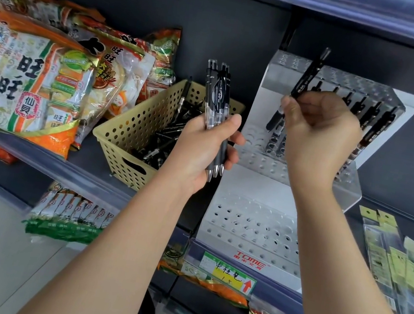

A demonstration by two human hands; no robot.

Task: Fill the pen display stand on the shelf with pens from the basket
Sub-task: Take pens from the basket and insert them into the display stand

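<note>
Well, dark shelf (83, 155) (snack bags (33, 73) left); basket (135, 123) by stand (252, 224).

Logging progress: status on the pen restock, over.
Left hand grips spare pens. Right hand pinches one pen over the stand. Bottom tier empty; nothing blocking.

I saw a pale yellow basket (123, 126), dotted all over with round holes, on the dark grey shelf (84, 154), and to its left snack bags (36, 73) in orange, white and green with bold black characters. The bundle of pens (217, 98) had black and clear barrels with silver tips, and the single pen (308, 75) farther right was black too. The display stand (252, 224) was white with rows of round holes and a red logo, and the near price label (229, 271) showed green, yellow and a red arrow.
</note>
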